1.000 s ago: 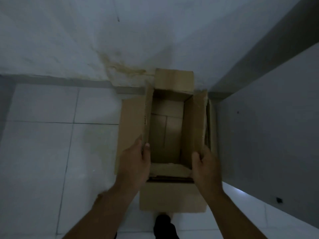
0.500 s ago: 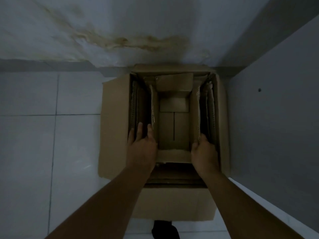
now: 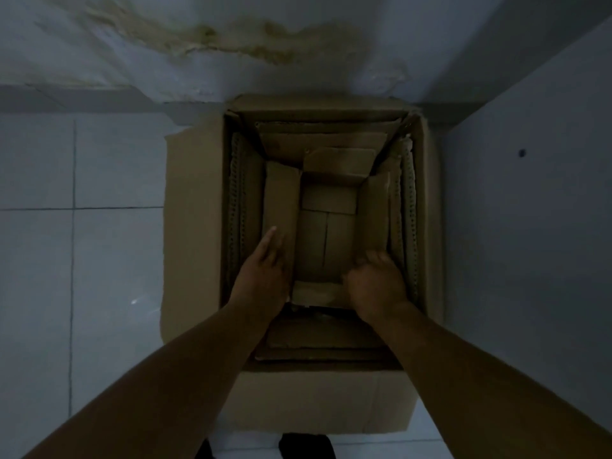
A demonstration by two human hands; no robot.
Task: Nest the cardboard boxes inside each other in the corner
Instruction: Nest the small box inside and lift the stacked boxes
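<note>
A large open cardboard box (image 3: 192,226) stands in the room's corner, flaps spread outward. Inside it sit other boxes and folded cardboard sheets (image 3: 409,220). The smallest, innermost box (image 3: 328,233) is open at the top and lies low in the middle. My left hand (image 3: 265,266) rests flat with fingers extended against that small box's left flap. My right hand (image 3: 377,279) curls over its near right corner and flap. Both forearms reach down into the large box.
A stained white wall (image 3: 231,44) runs behind the box and a grey wall (image 3: 530,226) closes the right side. Pale floor tiles (image 3: 82,260) spread to the left. My dark shoes (image 3: 304,447) show at the bottom edge.
The small box has gone down deeper into the larger box. My hands followed it lower; the left hand has flattened against the flap. The view has moved closer over the boxes.
</note>
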